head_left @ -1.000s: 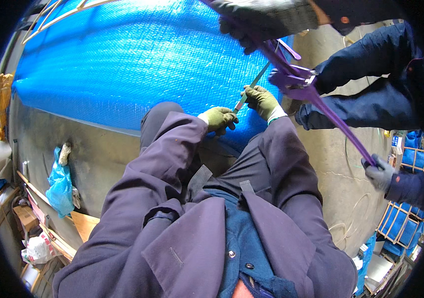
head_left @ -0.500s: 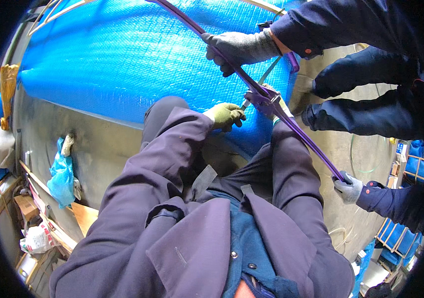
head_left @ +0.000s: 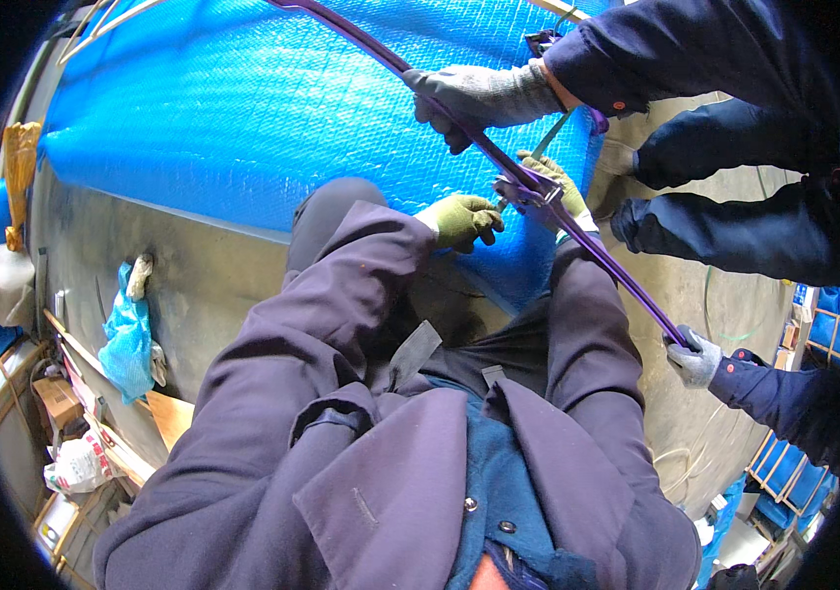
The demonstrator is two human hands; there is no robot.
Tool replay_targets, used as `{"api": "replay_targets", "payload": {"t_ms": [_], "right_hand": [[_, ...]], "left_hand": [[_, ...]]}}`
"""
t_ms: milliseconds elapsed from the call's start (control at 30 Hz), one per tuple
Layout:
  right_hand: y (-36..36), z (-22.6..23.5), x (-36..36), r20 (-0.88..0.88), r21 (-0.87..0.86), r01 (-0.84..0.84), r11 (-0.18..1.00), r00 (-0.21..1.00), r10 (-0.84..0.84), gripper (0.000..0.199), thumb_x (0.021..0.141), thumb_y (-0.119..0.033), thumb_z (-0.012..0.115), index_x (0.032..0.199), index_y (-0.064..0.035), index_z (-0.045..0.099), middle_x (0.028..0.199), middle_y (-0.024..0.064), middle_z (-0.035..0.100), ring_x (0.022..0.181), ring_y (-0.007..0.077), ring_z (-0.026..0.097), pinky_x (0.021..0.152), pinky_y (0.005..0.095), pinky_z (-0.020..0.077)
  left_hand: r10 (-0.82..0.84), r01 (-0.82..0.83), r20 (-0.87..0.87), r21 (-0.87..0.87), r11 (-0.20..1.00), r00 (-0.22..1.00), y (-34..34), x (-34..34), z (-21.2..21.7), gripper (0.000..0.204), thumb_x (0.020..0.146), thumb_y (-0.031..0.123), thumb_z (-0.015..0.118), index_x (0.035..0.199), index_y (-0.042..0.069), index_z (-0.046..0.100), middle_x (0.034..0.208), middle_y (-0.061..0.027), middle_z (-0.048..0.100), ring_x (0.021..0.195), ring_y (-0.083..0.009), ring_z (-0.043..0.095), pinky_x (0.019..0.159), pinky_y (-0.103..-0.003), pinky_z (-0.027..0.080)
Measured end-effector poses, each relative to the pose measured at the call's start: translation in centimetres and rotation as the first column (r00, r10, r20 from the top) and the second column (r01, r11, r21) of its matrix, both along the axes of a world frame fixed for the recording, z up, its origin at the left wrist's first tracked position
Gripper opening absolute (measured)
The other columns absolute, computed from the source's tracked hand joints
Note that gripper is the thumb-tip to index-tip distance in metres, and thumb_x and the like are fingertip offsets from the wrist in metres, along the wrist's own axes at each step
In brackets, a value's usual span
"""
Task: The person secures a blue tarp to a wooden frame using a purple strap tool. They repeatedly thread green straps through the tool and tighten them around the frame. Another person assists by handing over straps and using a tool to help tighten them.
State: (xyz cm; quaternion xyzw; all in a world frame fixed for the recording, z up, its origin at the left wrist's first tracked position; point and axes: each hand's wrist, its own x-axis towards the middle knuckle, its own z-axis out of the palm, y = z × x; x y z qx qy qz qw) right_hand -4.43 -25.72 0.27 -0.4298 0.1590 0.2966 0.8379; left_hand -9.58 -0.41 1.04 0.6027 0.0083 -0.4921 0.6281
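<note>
My left hand [head_left: 463, 221], in a green work glove, is closed with its fingers curled beside the jaws of a purple long-handled crimper [head_left: 528, 192]. A short strip shows between its fingertips and the jaws; what it pinches is hard to make out. My right hand [head_left: 563, 187], gloved alike, is behind the crimper and partly hidden by it. Its fingers close where a green strap [head_left: 554, 135] comes down over a blue bubble-wrapped package [head_left: 243, 128]. The crimper's handles are spread wide. A co-worker's grey-gloved hands [head_left: 484, 95] hold them, one on each handle.
The co-worker's legs [head_left: 735, 221] are at the right. On the floor to the left lies a blue plastic bag [head_left: 127, 339]. A broom-like brush [head_left: 20, 182], a cardboard box [head_left: 58, 398] and wood strips line the left edge. Blue wrapped bundles [head_left: 794, 472] stand at the lower right.
My left hand, the crimper and the package sit slightly further right in view. More of my right hand shows behind the jaws, its fingers up at the strap. The co-worker's grip stays the same.
</note>
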Motion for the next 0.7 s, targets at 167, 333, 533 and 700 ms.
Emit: {"api": "replay_targets", "payload": {"t_ms": [167, 333, 533, 700], "right_hand": [[0.3, 2.0, -0.7, -0.028, -0.011, 0.012, 1.000, 1.000, -0.013, 0.036, 0.111, -0.019, 0.070, 0.140, -0.0052, 0.054, 0.131, 0.0295, 0.074, 0.118, 0.0443, 0.077, 0.089, 0.0551, 0.0693], [0.9, 2.5, -1.0, -0.045, -0.029, 0.035, 0.999, 0.998, -0.036, 0.042, 0.109, -0.024, 0.074, 0.144, -0.0064, 0.058, 0.127, 0.0215, 0.076, 0.107, 0.0340, 0.079, 0.081, 0.0460, 0.0689], [0.6, 1.1, -0.7, -0.031, 0.013, 0.014, 1.000, 0.999, -0.013, 0.036, 0.109, -0.020, 0.072, 0.140, -0.0050, 0.059, 0.118, 0.0198, 0.077, 0.104, 0.0351, 0.080, 0.083, 0.0472, 0.0699], [0.5, -0.3, -0.7, -0.058, 0.028, 0.082, 0.996, 0.995, -0.080, 0.035, 0.109, -0.019, 0.073, 0.138, -0.0055, 0.059, 0.113, 0.0183, 0.077, 0.103, 0.0355, 0.081, 0.084, 0.0479, 0.0698]], "left_hand": [[-0.003, 0.003, 0.062, -0.010, 1.000, 0.998, 0.0, -0.3, -0.3, 0.025, 0.107, 0.022, 0.063, 0.124, 0.009, 0.077, 0.099, -0.0069, 0.080, 0.060, -0.0132, 0.061, 0.054, -0.031, 0.049], [-0.008, 0.009, 0.062, -0.016, 1.000, 0.998, 0.0, -0.5, -0.5, 0.026, 0.108, 0.021, 0.061, 0.124, 0.008, 0.076, 0.098, -0.0073, 0.079, 0.059, -0.0134, 0.061, 0.053, -0.031, 0.050], [-0.008, 0.008, 0.068, -0.006, 1.000, 0.998, 0.3, -0.6, -0.2, 0.026, 0.110, 0.024, 0.060, 0.124, 0.008, 0.076, 0.099, -0.0072, 0.079, 0.059, -0.0134, 0.061, 0.053, -0.032, 0.049], [-0.032, 0.035, 0.077, -0.036, 0.999, 0.997, 0.6, -0.6, -0.1, 0.029, 0.112, 0.029, 0.059, 0.125, 0.008, 0.075, 0.099, -0.0066, 0.079, 0.063, -0.0132, 0.063, 0.057, -0.032, 0.052]]}}
